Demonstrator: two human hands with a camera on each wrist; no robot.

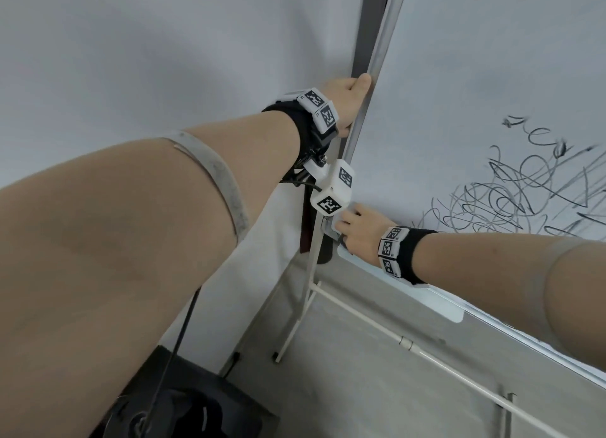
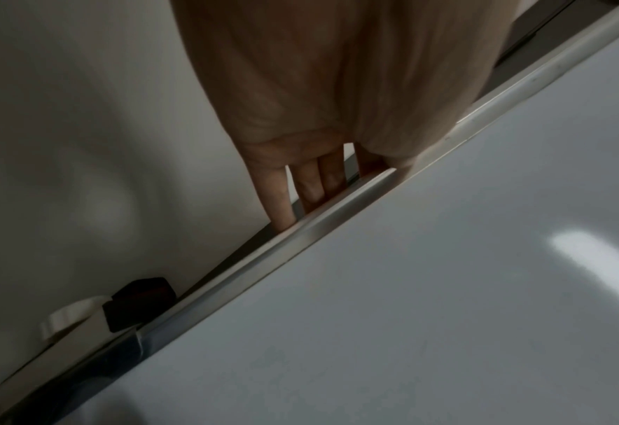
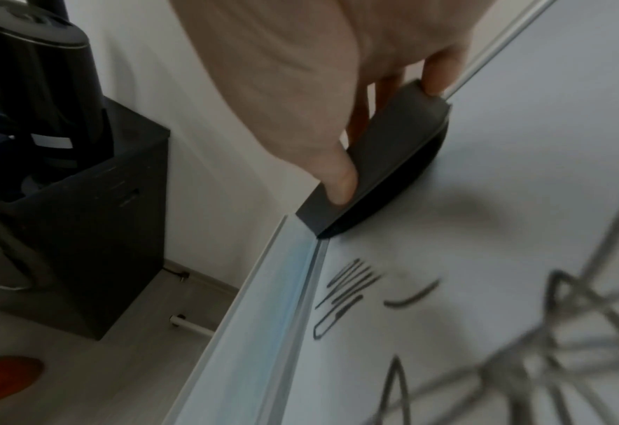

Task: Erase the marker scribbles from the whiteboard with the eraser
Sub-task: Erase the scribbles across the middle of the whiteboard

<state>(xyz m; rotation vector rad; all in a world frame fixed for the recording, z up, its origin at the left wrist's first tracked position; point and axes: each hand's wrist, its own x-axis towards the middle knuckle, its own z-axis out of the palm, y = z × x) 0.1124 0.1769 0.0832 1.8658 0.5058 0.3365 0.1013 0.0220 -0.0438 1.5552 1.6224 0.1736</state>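
A whiteboard [image 1: 459, 93] on a metal stand fills the right of the head view, with black marker scribbles [image 1: 511, 191] low on its face. My right hand [image 1: 355, 231] grips a dark grey eraser [image 3: 380, 161] at the board's lower left corner, just above the tray [image 1: 442, 306]; thumb and fingers curl round its ends. More scribbles [image 3: 482, 316] lie beside the eraser. My left hand [image 1: 352, 106] clasps the board's left frame edge [image 2: 337, 218], fingers [image 2: 311, 184] hooked behind it, thumb in front.
A black box-like unit [image 3: 93, 218] with a dark cylinder on top stands on the floor left of the board. The stand's white legs and crossbar [image 1: 377, 326] run below the tray. A black bag [image 1: 183, 411] lies on the floor under my left arm.
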